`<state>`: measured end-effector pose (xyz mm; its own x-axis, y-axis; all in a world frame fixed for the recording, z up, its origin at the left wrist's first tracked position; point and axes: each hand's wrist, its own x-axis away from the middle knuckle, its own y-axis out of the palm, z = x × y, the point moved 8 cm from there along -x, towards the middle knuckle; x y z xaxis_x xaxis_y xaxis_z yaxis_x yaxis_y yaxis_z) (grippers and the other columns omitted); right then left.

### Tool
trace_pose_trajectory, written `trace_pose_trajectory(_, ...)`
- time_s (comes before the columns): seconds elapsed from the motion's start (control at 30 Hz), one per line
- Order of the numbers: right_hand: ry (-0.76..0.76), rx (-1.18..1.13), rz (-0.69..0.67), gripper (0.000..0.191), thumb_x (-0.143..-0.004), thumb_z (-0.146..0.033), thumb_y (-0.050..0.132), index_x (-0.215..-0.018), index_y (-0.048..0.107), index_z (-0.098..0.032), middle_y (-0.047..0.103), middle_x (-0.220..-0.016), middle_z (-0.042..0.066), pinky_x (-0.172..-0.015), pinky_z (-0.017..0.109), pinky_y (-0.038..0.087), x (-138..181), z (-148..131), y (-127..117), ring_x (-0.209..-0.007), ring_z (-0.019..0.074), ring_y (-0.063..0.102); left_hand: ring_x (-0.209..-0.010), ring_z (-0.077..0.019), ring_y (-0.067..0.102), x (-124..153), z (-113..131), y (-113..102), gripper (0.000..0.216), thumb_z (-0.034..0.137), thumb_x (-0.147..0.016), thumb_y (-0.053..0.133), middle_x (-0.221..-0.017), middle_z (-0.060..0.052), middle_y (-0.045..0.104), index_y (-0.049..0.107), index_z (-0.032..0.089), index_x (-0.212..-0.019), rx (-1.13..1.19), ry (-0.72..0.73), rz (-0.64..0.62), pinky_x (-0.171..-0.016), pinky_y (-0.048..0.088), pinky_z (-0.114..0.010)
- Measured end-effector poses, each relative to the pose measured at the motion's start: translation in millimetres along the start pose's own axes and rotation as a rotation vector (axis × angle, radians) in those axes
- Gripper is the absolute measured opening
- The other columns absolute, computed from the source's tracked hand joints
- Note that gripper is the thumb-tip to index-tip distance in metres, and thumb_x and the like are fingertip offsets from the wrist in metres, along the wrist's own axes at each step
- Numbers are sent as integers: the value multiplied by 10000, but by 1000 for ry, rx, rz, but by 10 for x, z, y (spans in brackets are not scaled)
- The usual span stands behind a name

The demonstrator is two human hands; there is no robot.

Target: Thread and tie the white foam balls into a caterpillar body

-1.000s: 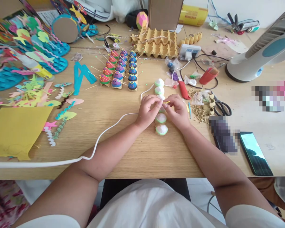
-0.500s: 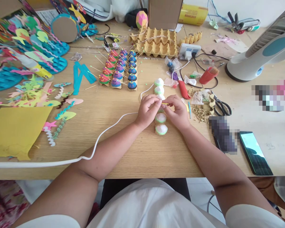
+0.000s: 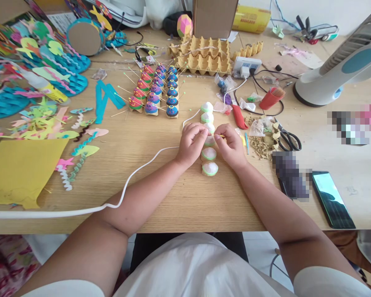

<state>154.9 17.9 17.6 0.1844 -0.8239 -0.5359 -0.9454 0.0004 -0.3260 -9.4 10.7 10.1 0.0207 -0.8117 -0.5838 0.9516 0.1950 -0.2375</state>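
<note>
My left hand [image 3: 191, 143] and my right hand [image 3: 232, 144] meet over the middle of a wooden table [image 3: 179, 198]. Both are closed in a pinch on a thin yellow stick [image 3: 220, 135] held between their fingertips. Right under and between them runs a row of white domes with green rims [image 3: 210, 168], reaching from near me to the far end [image 3: 207, 107]. The fingers hide the middle domes and most of the stick.
Painted egg-carton figures with pins [image 3: 156, 93] stand beyond the hands, egg trays [image 3: 204, 57] behind them. A white cable [image 3: 136, 169] passes my left wrist. Scissors [image 3: 287, 140], a phone [image 3: 332, 199] and a fan [image 3: 343, 66] lie right; paper cutouts [image 3: 37, 111] and a yellow sheet [image 3: 21, 169] left.
Both hands have stayed over the row of domes. The fingertips have drawn slightly apart, and less of the yellow stick shows.
</note>
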Motion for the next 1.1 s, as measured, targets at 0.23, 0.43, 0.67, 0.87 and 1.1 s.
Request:
trace_pose_trajectory(0.23, 44, 11, 48, 517, -1030, -716, 653, -795, 700, -258, 648, -875, 36, -787, 400, 515, 1, 20, -39, -857, 198, 628, -1095, -243, 750, -6, -10, 0, 578, 734, -1118, 466, -997, -39, 825, 732, 279, -882, 6, -16, -4, -1077, 538, -450)
trace_pose_trajectory(0.43, 132, -88, 103, 476, -890, -769, 808, -892, 806, -293, 669, -939, 25, -776, 368, 520, -1, 147, -61, -891, 192, 632, -1075, -240, 744, -2, -9, -25, 533, 693, -1133, 472, -1009, -38, 816, 723, 282, -907, 9, -16, 14, -1065, 534, -453)
trace_pose_trajectory(0.67, 177, -97, 135, 569, -923, -818, 727, -752, 787, -279, 665, -915, 29, -876, 410, 554, 13, 185, -107, -926, 204, 656, -1078, -239, 735, -1, 4, -31, 516, 691, -1131, 479, -1017, -36, 815, 718, 283, -924, -13, -5, 11, -1079, 534, -455)
trace_pose_trajectory(0.87, 177, -89, 111, 653, -970, -819, 658, -631, 775, -274, 664, -913, 44, -952, 446, 574, 14, 157, -104, -944, 210, 672, -1081, -240, 731, 13, 16, -4, 445, 656, -1120, 549, -1031, -38, 819, 739, 285, -963, -32, 42, 8, -1065, 542, -455)
trace_pose_trajectory(1.1, 140, -72, 34, 641, -990, -801, 648, -658, 787, -271, 660, -904, 45, -947, 448, 574, -8, 62, -54, -935, 207, 672, -1180, -241, 726, 35, 78, 31, 351, 605, -1096, 641, -1103, -49, 821, 786, 289, -1049, -36, 119, -33, -1129, 540, -447)
